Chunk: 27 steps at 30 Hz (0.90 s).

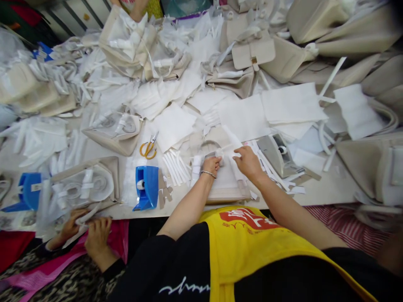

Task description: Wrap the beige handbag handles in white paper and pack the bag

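Observation:
A beige handbag (pixel 225 184) lies flat on the table edge in front of me, its curved handle (pixel 210 144) pointing away. My left hand (pixel 212 165), with a bracelet at the wrist, pinches a strip of white wrapping (pixel 197 164) at the base of the handle. My right hand (pixel 248 162) holds the edge of a white paper sheet (pixel 234 144) lying over the bag's upper part.
A blue tape dispenser (pixel 145 187) and orange-handled scissors (pixel 149 147) sit left of the bag. White sheets (pixel 291 102) and more beige bags (pixel 117 133) cover the table. A co-worker's hands (pixel 90 230) work at the lower left, beside another blue dispenser (pixel 27 192).

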Each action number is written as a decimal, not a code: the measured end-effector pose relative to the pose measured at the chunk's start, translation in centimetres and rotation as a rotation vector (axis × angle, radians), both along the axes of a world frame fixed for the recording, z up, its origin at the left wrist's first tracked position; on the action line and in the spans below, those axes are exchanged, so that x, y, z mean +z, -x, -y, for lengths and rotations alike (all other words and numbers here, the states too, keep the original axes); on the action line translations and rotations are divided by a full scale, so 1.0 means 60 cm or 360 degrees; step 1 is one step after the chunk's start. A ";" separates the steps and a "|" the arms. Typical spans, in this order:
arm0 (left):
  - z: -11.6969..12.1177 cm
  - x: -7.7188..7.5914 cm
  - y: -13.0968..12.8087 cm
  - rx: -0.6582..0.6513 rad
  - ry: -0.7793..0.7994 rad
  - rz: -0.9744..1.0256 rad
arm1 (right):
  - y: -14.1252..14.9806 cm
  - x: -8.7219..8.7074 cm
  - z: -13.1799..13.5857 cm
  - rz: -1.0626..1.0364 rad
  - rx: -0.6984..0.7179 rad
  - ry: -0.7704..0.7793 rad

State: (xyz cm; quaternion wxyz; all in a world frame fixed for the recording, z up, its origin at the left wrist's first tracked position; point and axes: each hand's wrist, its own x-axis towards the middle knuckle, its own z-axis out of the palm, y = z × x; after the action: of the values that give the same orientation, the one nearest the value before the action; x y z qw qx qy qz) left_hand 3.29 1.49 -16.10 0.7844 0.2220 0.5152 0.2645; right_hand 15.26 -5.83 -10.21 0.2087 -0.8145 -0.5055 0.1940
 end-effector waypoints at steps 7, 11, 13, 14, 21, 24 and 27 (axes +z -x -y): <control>0.003 0.000 -0.002 -0.0038 -0.0025 -0.0059 | -0.032 -0.045 0.023 -0.0344 -0.0234 0.0776; 0.002 0.001 -0.002 -0.0061 -0.0026 -0.0089 | -0.027 -0.056 0.008 -0.0308 -0.0261 0.0733; 0.002 0.000 -0.001 -0.0062 -0.0033 -0.0094 | -0.027 -0.054 0.000 -0.0278 -0.0252 0.0702; 0.002 -0.001 -0.001 -0.0062 -0.0037 -0.0093 | -0.027 -0.053 -0.004 -0.0260 -0.0242 0.0692; 0.002 -0.012 0.001 -0.0076 -0.0061 -0.0062 | -0.009 -0.068 -0.018 -0.0069 -0.0153 0.0612; 0.000 -0.015 0.001 -0.0095 -0.0048 -0.0050 | -0.008 -0.072 -0.024 -0.0187 -0.0152 0.0713; -0.001 -0.014 0.001 -0.0102 -0.0049 -0.0027 | -0.019 -0.057 -0.025 -0.0636 -0.0290 0.0837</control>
State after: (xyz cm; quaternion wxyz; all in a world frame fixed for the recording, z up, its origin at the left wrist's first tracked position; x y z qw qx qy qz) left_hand 3.20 1.56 -16.91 0.7845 0.2527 0.5105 0.2452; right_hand 16.37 -4.34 -13.65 0.1028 -0.8281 -0.3123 0.4539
